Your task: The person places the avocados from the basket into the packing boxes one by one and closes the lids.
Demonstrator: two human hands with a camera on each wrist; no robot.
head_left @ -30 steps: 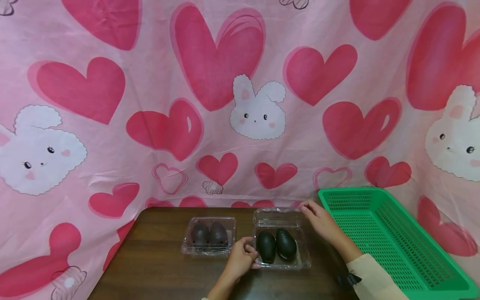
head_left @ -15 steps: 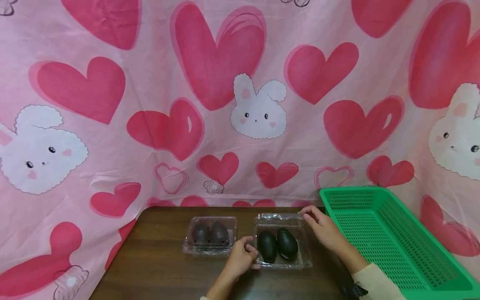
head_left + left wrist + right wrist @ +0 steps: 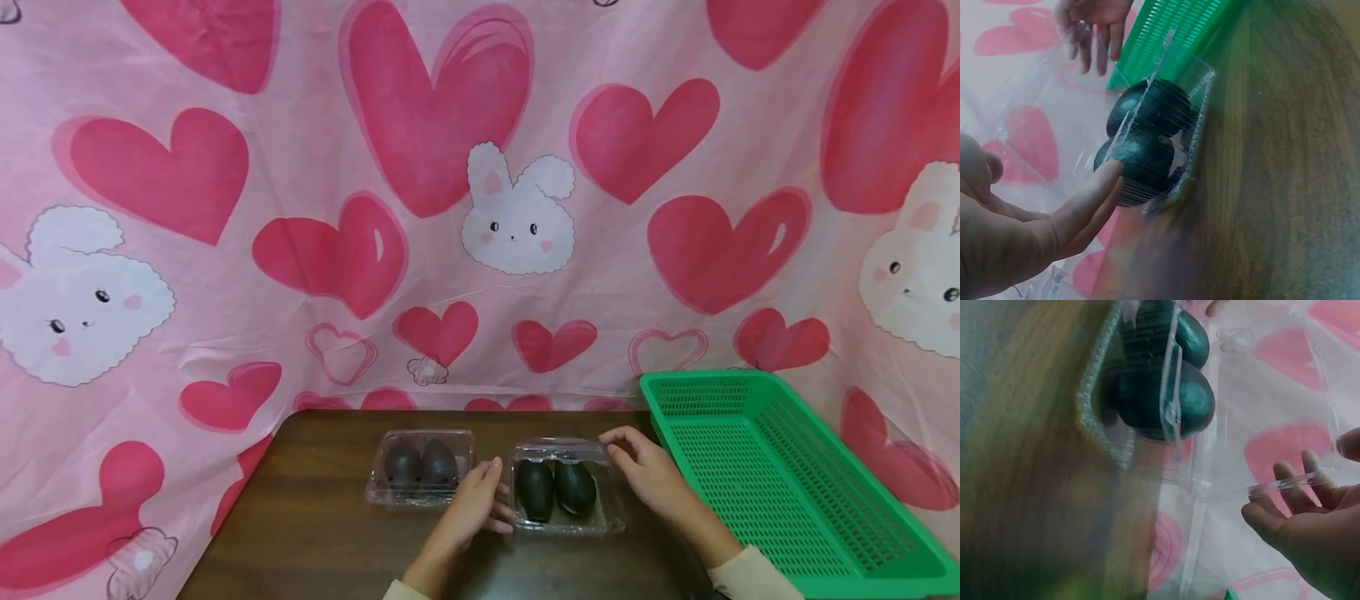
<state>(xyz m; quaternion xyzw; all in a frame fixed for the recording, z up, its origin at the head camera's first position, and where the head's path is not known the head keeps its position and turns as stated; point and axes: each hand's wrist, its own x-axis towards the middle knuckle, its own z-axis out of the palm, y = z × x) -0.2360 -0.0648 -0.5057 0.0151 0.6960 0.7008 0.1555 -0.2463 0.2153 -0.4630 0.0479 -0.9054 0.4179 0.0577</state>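
Note:
Two dark green avocados [image 3: 555,487] lie side by side in a clear plastic clamshell box [image 3: 600,523] on the table. Its hinged lid [image 3: 558,446] leans partway over, raised above the base in the wrist views. My right hand [image 3: 651,477] is at the lid's far right corner. In the right wrist view, the lid's edge crosses its extended fingers [image 3: 1294,497], with the thumb apart from them. My left hand [image 3: 474,504] stands beside the box's left side, fingers extended. In the left wrist view its fingertip overlaps the nearer avocado through the plastic.
Left of my left hand stands a second clear box [image 3: 420,496] with two dark avocados, its lid down. A large green plastic basket [image 3: 757,483] stands at the right. Behind the brown wooden table [image 3: 322,508] hangs a pink cloth [image 3: 510,333] with hearts and rabbits.
The lid has swung forward from upright over the avocados, and my right hand has moved slightly nearer with it. My left hand has let go of the front left corner, its fingers straightening.

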